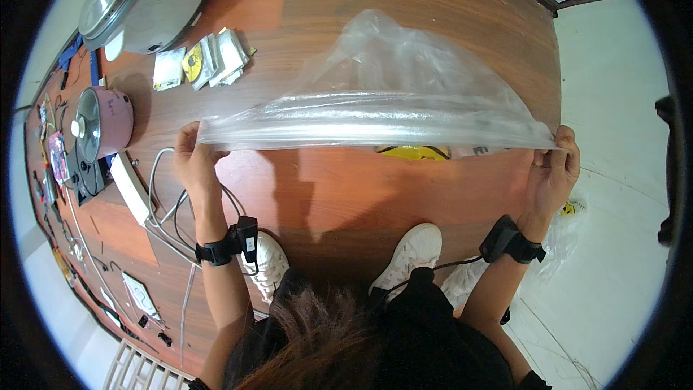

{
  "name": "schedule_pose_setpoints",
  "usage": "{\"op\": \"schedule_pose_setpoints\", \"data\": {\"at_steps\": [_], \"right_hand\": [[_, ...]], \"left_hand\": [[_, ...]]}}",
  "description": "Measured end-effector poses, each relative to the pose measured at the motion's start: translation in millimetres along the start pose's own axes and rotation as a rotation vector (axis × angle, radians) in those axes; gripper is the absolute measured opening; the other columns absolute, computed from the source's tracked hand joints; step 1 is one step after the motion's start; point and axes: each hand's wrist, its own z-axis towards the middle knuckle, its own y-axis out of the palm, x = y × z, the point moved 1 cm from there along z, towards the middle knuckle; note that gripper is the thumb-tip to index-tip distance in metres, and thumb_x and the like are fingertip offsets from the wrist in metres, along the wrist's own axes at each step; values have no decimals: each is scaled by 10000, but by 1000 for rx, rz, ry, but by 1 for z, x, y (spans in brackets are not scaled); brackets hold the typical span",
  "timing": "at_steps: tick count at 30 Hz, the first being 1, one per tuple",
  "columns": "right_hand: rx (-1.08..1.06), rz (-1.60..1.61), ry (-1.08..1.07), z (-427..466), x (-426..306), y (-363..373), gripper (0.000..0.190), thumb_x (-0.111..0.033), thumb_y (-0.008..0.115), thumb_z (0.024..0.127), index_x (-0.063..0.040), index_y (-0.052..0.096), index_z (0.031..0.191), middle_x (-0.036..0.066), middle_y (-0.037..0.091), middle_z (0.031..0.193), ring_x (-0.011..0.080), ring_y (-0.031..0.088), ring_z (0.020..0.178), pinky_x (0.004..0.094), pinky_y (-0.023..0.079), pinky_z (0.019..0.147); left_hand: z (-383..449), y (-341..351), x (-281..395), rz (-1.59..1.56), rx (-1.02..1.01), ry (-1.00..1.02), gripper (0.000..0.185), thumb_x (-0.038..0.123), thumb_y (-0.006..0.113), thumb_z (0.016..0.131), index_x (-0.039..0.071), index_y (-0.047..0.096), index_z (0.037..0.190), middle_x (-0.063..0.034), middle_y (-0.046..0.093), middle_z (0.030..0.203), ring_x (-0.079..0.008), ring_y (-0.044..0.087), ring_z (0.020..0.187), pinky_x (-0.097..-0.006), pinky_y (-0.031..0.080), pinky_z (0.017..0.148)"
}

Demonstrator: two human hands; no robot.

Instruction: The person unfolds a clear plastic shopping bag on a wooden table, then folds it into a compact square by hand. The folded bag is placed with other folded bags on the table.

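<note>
A large clear plastic bag [379, 124] is stretched sideways in front of me, its near edge pulled nearly straight. My left hand [197, 157] pinches the left corner of that edge. At the opposite corner, my right hand [557, 165] grips the film between thumb and fingers. The far part of the bag puffs up and narrows to a rounded end over the wooden surface. Below the taut edge shows a yellow patch with black marks [417, 153]; whether it is printed on the bag or lies behind it, I cannot tell.
To the left stand a large lidded electric cooker [162, 5], a pink pot [115, 119] and several flat sleeved packets [216, 59]. A white power strip [131, 189] trails cables near my left arm. More clear plastic [557, 244] lies on the pale floor tiles at right.
</note>
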Motion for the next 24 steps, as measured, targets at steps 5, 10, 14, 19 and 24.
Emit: {"op": "schedule_pose_setpoints", "data": {"at_steps": [5, 10, 14, 19, 24], "right_hand": [[-231, -356, -102, -5, -23, 19, 76, -32, 624, 843, -73, 685, 820, 39, 556, 892, 131, 484, 710, 244, 393, 616], [-616, -560, 106, -34, -55, 75, 192, 17, 722, 654, -117, 763, 784, 24, 625, 786, 132, 588, 696, 238, 449, 599], [-803, -675, -125, -70, -24, 134, 237, -95, 780, 708, -172, 731, 926, -8, 630, 818, 139, 622, 671, 279, 508, 524], [-863, -549, -142, -114, -6, 188, 293, -163, 706, 789, -147, 634, 1073, 25, 581, 926, 174, 637, 701, 317, 533, 557], [-959, -385, 62, -111, -1, 190, 249, -154, 659, 851, -99, 607, 1088, 85, 604, 984, 232, 651, 773, 322, 538, 598]], "left_hand": [[17, 14, -1, -482, -83, -270, 265, 152, 500, 967, -32, 501, 1157, -125, 580, 1087, -214, 592, 992, -362, 526, 869], [30, 33, 26, -619, -173, -273, 583, 271, 503, 980, -73, 232, 1366, -263, 437, 1282, -367, 468, 1232, -470, 431, 1048], [-27, 41, 44, -452, -461, -184, 729, 228, 569, 930, 146, 111, 1492, -314, 386, 1352, -404, 534, 1160, -495, 484, 982], [-101, 44, 47, -382, -690, -502, 585, 55, 556, 927, 139, 301, 1447, -156, 557, 1233, -218, 589, 1088, -368, 551, 859], [-98, 45, 40, -213, -604, -483, 554, -145, 510, 821, 45, 435, 1335, -118, 598, 1104, -147, 631, 869, -259, 531, 692]]}}
